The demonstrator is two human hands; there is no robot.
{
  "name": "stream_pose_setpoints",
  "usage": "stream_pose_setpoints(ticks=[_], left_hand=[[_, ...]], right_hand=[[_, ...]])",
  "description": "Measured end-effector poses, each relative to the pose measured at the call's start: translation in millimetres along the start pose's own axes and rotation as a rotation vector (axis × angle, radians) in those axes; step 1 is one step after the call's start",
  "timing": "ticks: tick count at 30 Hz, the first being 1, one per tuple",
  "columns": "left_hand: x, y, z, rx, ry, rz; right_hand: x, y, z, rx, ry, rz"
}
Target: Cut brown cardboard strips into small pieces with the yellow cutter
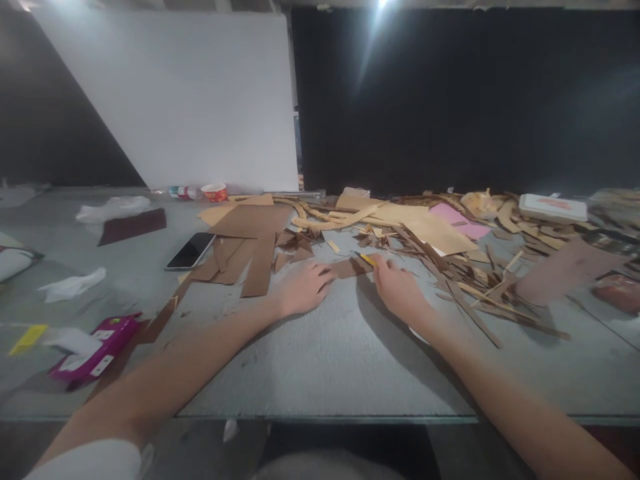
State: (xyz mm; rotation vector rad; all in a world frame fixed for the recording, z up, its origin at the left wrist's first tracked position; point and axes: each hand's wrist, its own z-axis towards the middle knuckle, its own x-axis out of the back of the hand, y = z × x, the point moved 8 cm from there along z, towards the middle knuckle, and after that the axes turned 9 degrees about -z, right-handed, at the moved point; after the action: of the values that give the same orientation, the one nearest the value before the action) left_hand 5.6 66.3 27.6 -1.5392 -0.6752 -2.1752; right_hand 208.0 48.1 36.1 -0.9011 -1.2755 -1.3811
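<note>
My left hand (300, 288) lies palm down on the grey table (330, 360), its fingers pressing on a small brown cardboard piece (350, 268). My right hand (397, 288) grips a small yellow-handled cutter (367, 259) whose tip rests at the far edge of that piece. Both hands sit just in front of a heap of brown cardboard scraps (450, 267).
A black phone (191, 251) lies to the left beside larger brown cardboard sheets (253, 230). A magenta box (95, 350) and crumpled white paper (73, 285) sit near the left edge. A pink sheet (457, 220), a white box (553, 207) and a small cup (215, 192) stand farther back.
</note>
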Motion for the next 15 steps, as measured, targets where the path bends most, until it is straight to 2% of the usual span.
stream_pose_setpoints(ticks=[5, 9, 15], left_hand=[[-3.5, -2, -1, -0.01, -0.006, 0.021], [-3.6, -2, 0, -0.018, 0.011, 0.008], [-1.5, 0, 1, -0.051, 0.008, -0.019]], right_hand=[[0, -31, -12, 0.079, -0.068, 0.0], [4, -38, -15, 0.115, -0.04, 0.049], [5, -51, -22, 0.2, -0.091, 0.052]])
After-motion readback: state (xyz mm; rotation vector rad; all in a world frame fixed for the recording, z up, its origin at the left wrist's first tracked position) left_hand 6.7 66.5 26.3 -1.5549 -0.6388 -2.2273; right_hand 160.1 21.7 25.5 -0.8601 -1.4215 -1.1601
